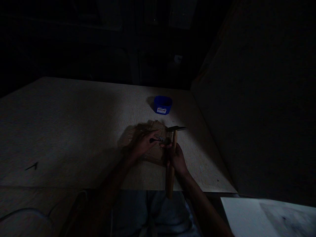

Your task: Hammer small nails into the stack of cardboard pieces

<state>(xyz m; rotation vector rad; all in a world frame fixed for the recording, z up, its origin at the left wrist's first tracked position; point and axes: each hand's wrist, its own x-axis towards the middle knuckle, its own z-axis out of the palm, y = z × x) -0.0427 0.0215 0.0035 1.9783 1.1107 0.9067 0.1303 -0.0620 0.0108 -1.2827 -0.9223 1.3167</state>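
Note:
The light is very dim. My right hand [179, 159] is closed around the wooden handle of a hammer [171, 176], whose dark metal head points away from me. The handle's lower end reaches past the table's near edge. To its left, my left hand [141, 145] pinches a small dark piece with a pale, shiny end [153, 140]; its exact kind does not show. Fingertips of both hands come close together here. Beneath them lies a brown cardboard piece [154, 155], partly covered by my hands and their shadows.
Beyond the cardboard, a blue plastic tub [163, 105] with a white label stands on the pale table [86, 131]. A thin dark object [32, 166] lies at the left. A tall dark panel [259, 108] rises along the right side. A white sheet [242, 214] shows below right.

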